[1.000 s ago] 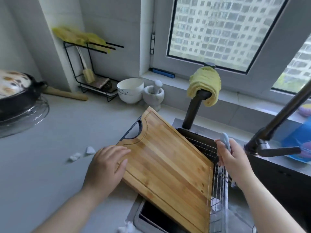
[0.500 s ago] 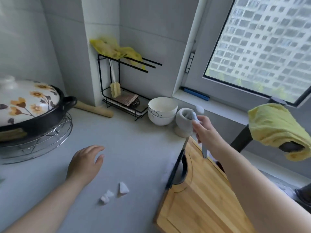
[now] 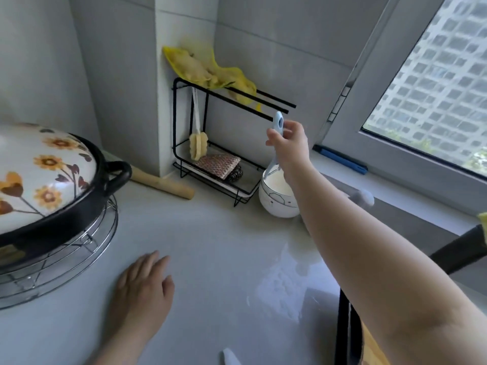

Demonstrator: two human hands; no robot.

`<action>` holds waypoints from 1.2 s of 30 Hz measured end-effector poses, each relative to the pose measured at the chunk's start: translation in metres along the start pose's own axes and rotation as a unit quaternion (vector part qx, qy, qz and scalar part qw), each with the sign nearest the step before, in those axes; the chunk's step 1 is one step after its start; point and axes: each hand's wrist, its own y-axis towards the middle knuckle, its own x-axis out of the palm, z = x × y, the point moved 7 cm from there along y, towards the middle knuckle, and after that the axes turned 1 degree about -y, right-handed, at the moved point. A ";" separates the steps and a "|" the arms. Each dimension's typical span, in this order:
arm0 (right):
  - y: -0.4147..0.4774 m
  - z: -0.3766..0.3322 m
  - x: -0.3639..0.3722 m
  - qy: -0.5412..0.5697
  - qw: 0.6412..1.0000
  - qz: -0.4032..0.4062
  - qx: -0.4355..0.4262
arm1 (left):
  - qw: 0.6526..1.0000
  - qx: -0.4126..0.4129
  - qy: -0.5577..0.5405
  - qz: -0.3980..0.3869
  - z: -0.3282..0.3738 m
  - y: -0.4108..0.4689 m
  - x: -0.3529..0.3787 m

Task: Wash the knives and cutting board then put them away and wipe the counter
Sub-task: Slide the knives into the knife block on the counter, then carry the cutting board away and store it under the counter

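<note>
Right hand (image 3: pixel 288 144) is gripping a blue-handled knife (image 3: pixel 278 122) beside the wire rack (image 3: pixel 174 122). Left hand (image 3: pixel 143 288) is lying flat on the counter (image 3: pixel 210 241); fingers relaxed.

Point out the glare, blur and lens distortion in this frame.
Head view: daylight from the window leaves a pale sheen on the counter; the wide-angle lens skews the window frame; the right hand gripping the knife looks slightly soft, as does the left hand on the counter.
</note>
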 end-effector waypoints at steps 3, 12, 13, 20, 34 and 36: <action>0.008 0.004 0.014 0.017 1.000 0.003 0.007 | 0.999 -0.012 -0.021 0.033 -0.004 0.001 0.000; 0.017 0.004 0.097 0.193 0.978 -0.034 0.066 | 0.997 -0.006 -0.041 0.070 -0.006 0.002 -0.001; 0.017 0.000 0.105 0.193 0.978 -0.035 0.064 | 0.997 -0.005 -0.040 0.072 -0.006 0.002 -0.001; 0.017 -0.014 0.119 0.106 0.992 -0.054 0.044 | 0.999 -0.008 -0.013 0.045 -0.004 0.003 -0.001; -0.179 0.083 -0.101 -0.297 0.947 -0.120 0.022 | 0.988 -0.094 -0.001 -0.124 0.008 -0.002 -0.006; -0.213 0.111 -0.150 -0.326 0.939 -0.097 0.058 | 0.985 -0.072 0.062 -0.141 0.017 -0.003 -0.007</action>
